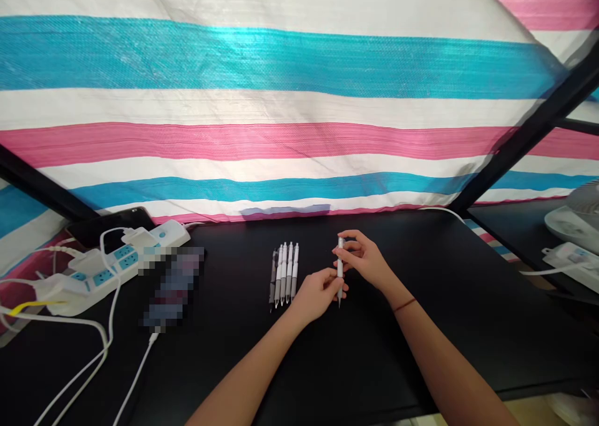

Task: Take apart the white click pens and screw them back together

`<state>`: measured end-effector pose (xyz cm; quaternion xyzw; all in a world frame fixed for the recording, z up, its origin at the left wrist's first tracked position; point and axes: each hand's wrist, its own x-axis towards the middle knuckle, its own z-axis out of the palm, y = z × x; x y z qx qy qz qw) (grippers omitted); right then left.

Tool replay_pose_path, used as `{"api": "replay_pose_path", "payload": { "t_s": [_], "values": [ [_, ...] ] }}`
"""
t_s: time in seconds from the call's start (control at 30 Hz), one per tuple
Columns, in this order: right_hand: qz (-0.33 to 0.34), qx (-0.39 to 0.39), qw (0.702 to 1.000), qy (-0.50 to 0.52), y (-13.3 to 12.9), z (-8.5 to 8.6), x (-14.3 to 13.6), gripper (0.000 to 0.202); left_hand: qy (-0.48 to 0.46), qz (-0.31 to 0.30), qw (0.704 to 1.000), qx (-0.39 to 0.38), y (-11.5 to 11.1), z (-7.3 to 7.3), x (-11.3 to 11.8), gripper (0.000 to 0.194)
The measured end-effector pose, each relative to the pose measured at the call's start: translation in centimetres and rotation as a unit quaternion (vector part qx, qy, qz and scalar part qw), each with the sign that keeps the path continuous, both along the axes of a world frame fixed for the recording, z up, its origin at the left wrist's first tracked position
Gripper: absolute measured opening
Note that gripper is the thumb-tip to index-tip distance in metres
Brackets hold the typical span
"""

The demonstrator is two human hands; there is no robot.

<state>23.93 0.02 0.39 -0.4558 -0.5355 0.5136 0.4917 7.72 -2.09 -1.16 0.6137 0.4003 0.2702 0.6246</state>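
A white pen with a grey grip stands nearly vertical in the view, tip towards me, between my two hands. The fingers of my left hand pinch its lower, grey part near the tip. Higher up, my right hand grips the pen by its top end, thumb and fingers closed round it. Left of my hands, several white and grey pens lie side by side in a row on the black table. At the row's left end is a darker pen.
A white power strip with plugs and white cables lies at the left. Beside it is a blurred-out device on a charging cable. A black phone leans behind the strip. Another white socket block and a fan are at the right.
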Motion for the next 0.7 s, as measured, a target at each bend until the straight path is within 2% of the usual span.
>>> {"api": "replay_pose_path", "payload": {
  "t_s": [0.07, 0.17, 0.23, 0.33, 0.43, 0.57, 0.63, 0.7],
  "values": [
    [0.001, 0.008, 1.0, -0.001, 0.0, 0.1, 0.0, 0.043, -0.005, 0.001, 1.0, 0.004, 0.0, -0.1, 0.0, 0.027],
    [-0.001, 0.017, 1.0, 0.003, 0.1, 0.0, 0.0, 0.055, -0.036, 0.016, 0.999, 0.002, 0.1, 0.0, 0.0, 0.028],
    [-0.003, 0.024, 1.0, -0.001, 0.0, -0.2, -0.2, 0.058, -0.067, 0.064, 0.996, 0.003, 0.4, 0.2, -0.2, 0.029],
    [0.015, 0.058, 0.996, -0.072, -0.4, -0.4, -1.0, 0.035, -0.115, 0.185, 0.976, 0.012, 1.1, 0.8, -0.8, 0.031],
    [0.04, 0.129, 0.971, -0.198, -1.1, -0.2, -2.2, 0.02, -0.134, 0.23, 0.964, 0.015, 1.6, 1.0, -1.2, 0.032],
    [0.023, 0.148, 0.955, -0.257, -1.4, -0.1, -3.0, 0.023, -0.083, 0.22, 0.971, 0.036, 1.9, 0.8, -1.6, 0.037],
    [-0.02, 0.136, 0.948, -0.287, -1.0, -0.5, -2.4, 0.025, -0.025, 0.229, 0.971, 0.069, 2.0, 0.7, -1.8, 0.043],
    [-0.077, 0.121, 0.926, -0.35, -0.5, -1.1, -1.6, 0.027, 0.045, 0.244, 0.962, 0.112, 2.2, 0.9, -2.2, 0.045]
  ]
}}
